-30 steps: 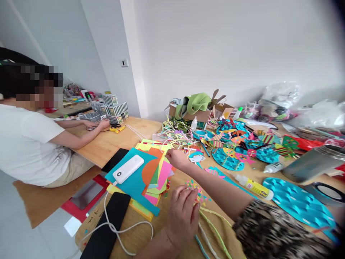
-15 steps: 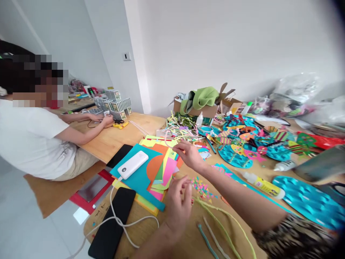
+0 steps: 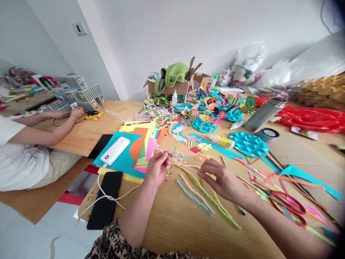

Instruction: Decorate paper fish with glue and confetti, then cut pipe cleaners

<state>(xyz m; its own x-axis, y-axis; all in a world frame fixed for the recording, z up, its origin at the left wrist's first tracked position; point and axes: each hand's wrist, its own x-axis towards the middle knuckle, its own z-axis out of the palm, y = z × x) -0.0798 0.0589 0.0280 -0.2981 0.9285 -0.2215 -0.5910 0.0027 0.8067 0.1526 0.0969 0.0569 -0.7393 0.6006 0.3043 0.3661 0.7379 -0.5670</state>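
A thin pale pink pipe cleaner [image 3: 184,166] is stretched between my hands. My left hand [image 3: 157,168] pinches one end between thumb and fingertips. My right hand [image 3: 221,179] closes on the strand further right. Beneath and in front of them, a bent yellow-green pipe cleaner [image 3: 205,191] lies on the wooden table [image 3: 167,226], beside a light blue one [image 3: 193,197] and a white one [image 3: 198,195]. Past my left fingers is a scatter of small coloured paper bits [image 3: 179,154]. Cut paper fish [image 3: 195,149] lie beyond it.
On the left, a white power bank [image 3: 115,150] rests on coloured paper sheets [image 3: 122,131], near a black phone [image 3: 105,201]. Red-handled scissors [image 3: 289,203] lie among paper strips at right, with a steel flask [image 3: 265,114] behind. A co-worker's arm [image 3: 44,129] reaches across the adjoining table.
My right hand has come back from the pile of pipe cleaners with the pink strand and moved right. My left hand now pinches it too. The view has turned right.
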